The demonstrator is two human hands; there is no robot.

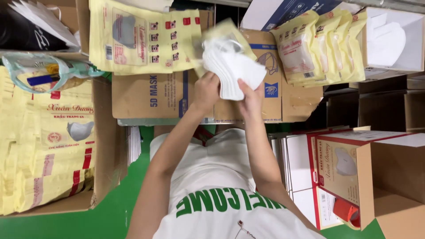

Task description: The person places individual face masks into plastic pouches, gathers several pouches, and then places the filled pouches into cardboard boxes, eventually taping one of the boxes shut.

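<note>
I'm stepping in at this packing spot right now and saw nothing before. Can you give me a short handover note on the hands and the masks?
Left hand: grips the stack of white masks at its lower edge.
Right hand: grips the same stack.
A yellow pouch sits over the top of the stack, masks only partly in.
Filled pouches stand at the right; flat yellow pouches lie at the left on the brown cartons.
Left: masks not fully in the pouch.

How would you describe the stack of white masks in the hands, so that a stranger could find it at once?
Start at the long brown cardboard box across the upper middle. In front of it, the left hand and right hand grip the stack of white masks, half inside a clear-fronted yellow pouch. Unlike the sealed yellow packets nearby, it is bare, folded and fanned.
</note>
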